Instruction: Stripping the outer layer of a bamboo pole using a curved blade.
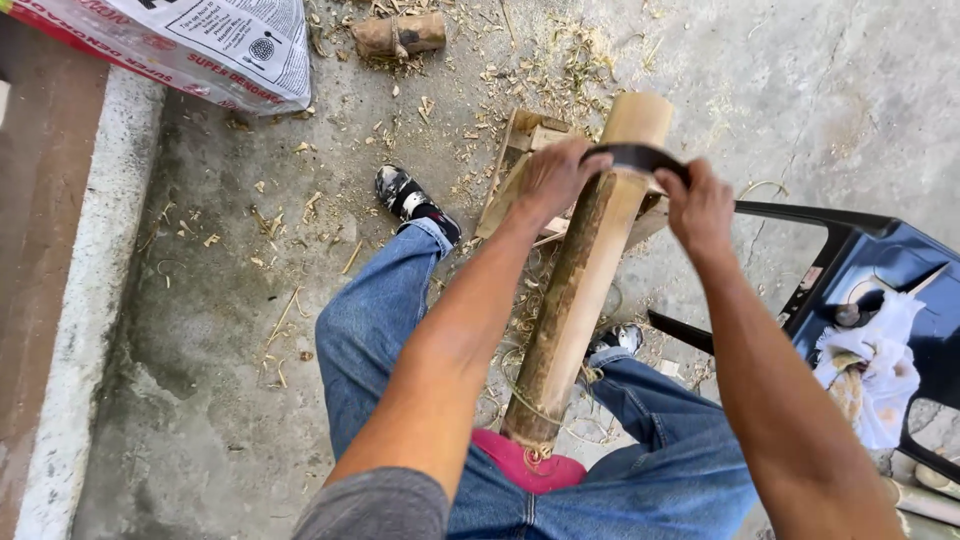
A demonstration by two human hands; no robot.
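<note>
Bamboo pole [580, 290], slanted up and away between the knees, near end butted against a red pad [520, 465] at the waist, far end propped on a wooden block [520, 150] on the concrete floor [200, 400].

Fingers [575, 160] of the left hand [553, 178] clenched round one end of a dark curved blade [637, 156]; right hand [700, 205] clenched round the other end, knuckles up. Blade laid crosswise over the pole, touching it just below the pale bare top section. Below the blade, mottled green-brown skin all the way down to the pad.

Judged from this: a two-handed scraping stroke at its start, blade set at the border between stripped and unstripped surface. Most of the length apparently not yet worked. Next move likely calls for an even pull toward the body with both wrists level, edge kept shallow so as not to dig in, pole held firm against the pad so as not to roll off the block.

Further out: blue jeans [360, 340] and a patterned shoe [405, 195] beside the block, curls and chips of shavings [290, 330] scattered over the floor, a short log piece [398, 35] at the top edge, a printed sack [200, 50] at the upper left. To the right, a dark blue plastic chair [870, 250] with a white cloth [880, 370] lying on it, well apart from the pole.
</note>
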